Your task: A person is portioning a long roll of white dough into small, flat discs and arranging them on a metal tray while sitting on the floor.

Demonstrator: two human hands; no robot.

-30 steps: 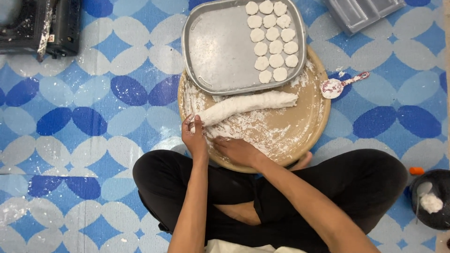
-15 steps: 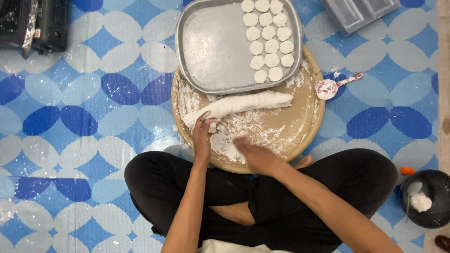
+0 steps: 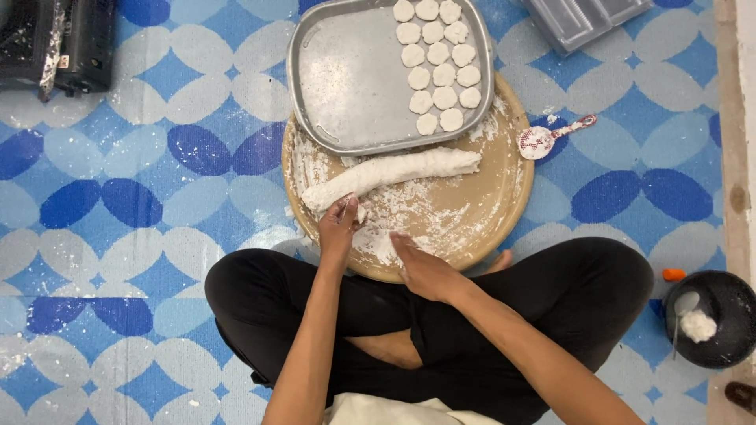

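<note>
A long white dough roll (image 3: 394, 175) lies across a round wooden board (image 3: 488, 197) dusted with flour. My left hand (image 3: 339, 228) pinches the roll's near left end with its fingertips. My right hand (image 3: 421, 267) rests palm down on the floured near part of the board, fingers together, holding nothing that I can see. A metal tray (image 3: 346, 79) sits on the board's far side, with several flat round dough pieces (image 3: 437, 67) lined up on its right.
I sit cross-legged in black trousers (image 3: 567, 299) on a blue and white patterned mat. A small patterned spoon (image 3: 551, 135) lies right of the board. A black bowl (image 3: 717, 315) with dough and a spoon stands at right. A dark appliance (image 3: 55, 43) is at top left.
My left hand has stayed at the roll's left end, pinching it. My right hand has slid right and nearer across the floured board. The camera view has shifted slightly.
</note>
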